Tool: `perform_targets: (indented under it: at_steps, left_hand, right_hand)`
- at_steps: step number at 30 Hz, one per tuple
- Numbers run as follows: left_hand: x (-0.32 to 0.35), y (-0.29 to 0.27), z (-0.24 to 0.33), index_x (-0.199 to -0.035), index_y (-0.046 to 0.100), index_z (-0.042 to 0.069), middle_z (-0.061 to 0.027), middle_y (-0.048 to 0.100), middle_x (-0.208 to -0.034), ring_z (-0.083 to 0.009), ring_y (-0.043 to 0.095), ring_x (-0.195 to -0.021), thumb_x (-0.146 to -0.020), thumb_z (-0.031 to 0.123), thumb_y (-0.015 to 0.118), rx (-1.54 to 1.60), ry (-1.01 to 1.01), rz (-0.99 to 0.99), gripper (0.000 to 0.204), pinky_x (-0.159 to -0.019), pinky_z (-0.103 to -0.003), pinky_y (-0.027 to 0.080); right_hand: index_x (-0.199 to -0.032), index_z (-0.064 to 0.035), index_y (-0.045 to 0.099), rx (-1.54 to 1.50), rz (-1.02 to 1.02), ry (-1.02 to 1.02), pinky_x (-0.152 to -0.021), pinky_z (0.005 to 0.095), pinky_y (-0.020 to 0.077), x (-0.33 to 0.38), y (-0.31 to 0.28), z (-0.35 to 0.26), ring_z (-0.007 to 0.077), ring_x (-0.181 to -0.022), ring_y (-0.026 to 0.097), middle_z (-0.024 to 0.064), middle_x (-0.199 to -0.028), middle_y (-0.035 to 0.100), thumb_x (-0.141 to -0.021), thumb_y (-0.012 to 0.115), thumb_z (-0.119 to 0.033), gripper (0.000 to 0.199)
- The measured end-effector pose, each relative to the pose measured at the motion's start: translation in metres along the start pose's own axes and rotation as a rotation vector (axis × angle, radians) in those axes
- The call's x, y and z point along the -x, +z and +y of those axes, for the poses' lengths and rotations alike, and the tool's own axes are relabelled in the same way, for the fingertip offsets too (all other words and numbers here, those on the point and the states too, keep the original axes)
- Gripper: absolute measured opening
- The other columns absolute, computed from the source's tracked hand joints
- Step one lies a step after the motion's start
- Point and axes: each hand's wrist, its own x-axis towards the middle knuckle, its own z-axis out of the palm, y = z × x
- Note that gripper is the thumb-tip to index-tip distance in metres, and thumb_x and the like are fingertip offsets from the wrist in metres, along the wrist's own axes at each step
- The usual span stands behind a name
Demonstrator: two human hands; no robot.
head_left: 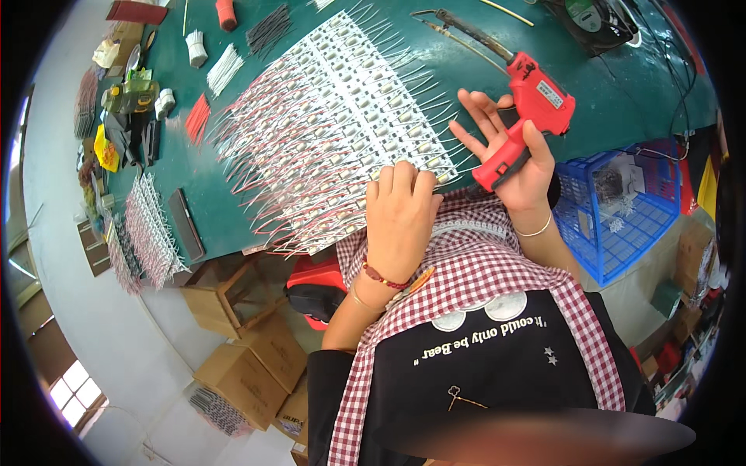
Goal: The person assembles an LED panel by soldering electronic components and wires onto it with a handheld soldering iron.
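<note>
Green counter (pixel 233 202) carries white LED strip sheet (pixel 334 124) at centre; left hand (pixel 400 213) presses flat, fingers closed, on its 5 o'clock edge; right hand (pixel 509 151) at 3 o'clock, grip loose, fingers half spread around red soldering gun (pixel 532 109); blue basket (pixel 622 210) beyond

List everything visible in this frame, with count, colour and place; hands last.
Solder gun: one, red, over right side of table, in right hand.
LED strips: many, white with red and white wires, laid in a sheet mid-table.
Second strip batch: one, white, table's left edge.
Wire bundles: several, white, red, black, upper left.
Table: one, green.
Basket: one, blue, right of table.
Boxes: several, brown, on floor.
Fan: one, black, top right.
Left hand: resting on strips' near edge.
Right hand: fingers spread, grip around gun's handle.
</note>
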Motion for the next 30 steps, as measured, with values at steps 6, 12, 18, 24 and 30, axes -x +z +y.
perform_targets:
  at_steps: [6, 12, 18, 24, 30]
  left_hand:
    - [0.007, 0.008, -0.013, -0.081, 0.060, 0.009, -0.0058, 0.052, -0.084, -0.0259, 0.052, -0.082, -0.073, 0.008, 0.076, 0.095, 0.048, 0.125, 0.018, -0.074, -0.039, 0.039]
    - [0.004, 0.007, -0.011, -0.082, 0.060, 0.009, -0.0059, 0.052, -0.086, -0.0260, 0.052, -0.083, -0.073, 0.008, 0.076, 0.136, 0.062, 0.119, 0.018, -0.071, -0.038, 0.038]
    - [0.010, 0.009, -0.011, -0.082, 0.058, 0.007, -0.0079, 0.052, -0.087, -0.0285, 0.051, -0.084, -0.072, 0.005, 0.075, 0.153, 0.027, 0.141, 0.019, -0.073, -0.039, 0.040]
    - [0.029, 0.000, -0.024, -0.080, 0.056, 0.004, -0.0116, 0.054, -0.093, -0.0308, 0.053, -0.090, -0.072, 0.000, 0.071, 0.071, -0.166, 0.289, 0.018, -0.080, -0.041, 0.042]
    - [0.033, 0.003, -0.033, -0.079, 0.054, 0.001, -0.0133, 0.056, -0.103, -0.0316, 0.054, -0.095, -0.074, -0.001, 0.069, 0.146, -0.215, 0.295, 0.015, -0.085, -0.041, 0.044]
  right_hand:
    - [-0.123, -0.0083, 0.051, 0.015, -0.029, -0.011, -0.117, 0.0626, 0.0200, 0.001, -0.002, -0.002, 0.0379, -0.146, 0.025, 0.0222, -0.139, 0.047, -0.097, 0.058, -0.031, 0.036]
    - [-0.122, -0.0091, 0.051, 0.031, -0.009, -0.003, -0.116, 0.0589, 0.0223, -0.001, -0.002, -0.002, 0.0351, -0.145, 0.030, 0.0215, -0.138, 0.050, -0.095, 0.058, -0.030, 0.034]
    - [-0.122, -0.0089, 0.052, 0.015, -0.003, 0.003, -0.116, 0.0587, 0.0227, 0.000, -0.002, -0.001, 0.0349, -0.144, 0.030, 0.0214, -0.137, 0.050, -0.096, 0.057, -0.030, 0.034]
    - [-0.122, -0.0092, 0.052, 0.031, -0.011, 0.006, -0.116, 0.0594, 0.0227, -0.001, -0.003, -0.002, 0.0348, -0.144, 0.030, 0.0210, -0.137, 0.051, -0.096, 0.057, -0.030, 0.034]
    - [-0.123, -0.0095, 0.053, 0.038, -0.019, 0.009, -0.116, 0.0608, 0.0220, -0.001, -0.004, -0.003, 0.0358, -0.144, 0.031, 0.0223, -0.137, 0.050, -0.096, 0.057, -0.032, 0.035]
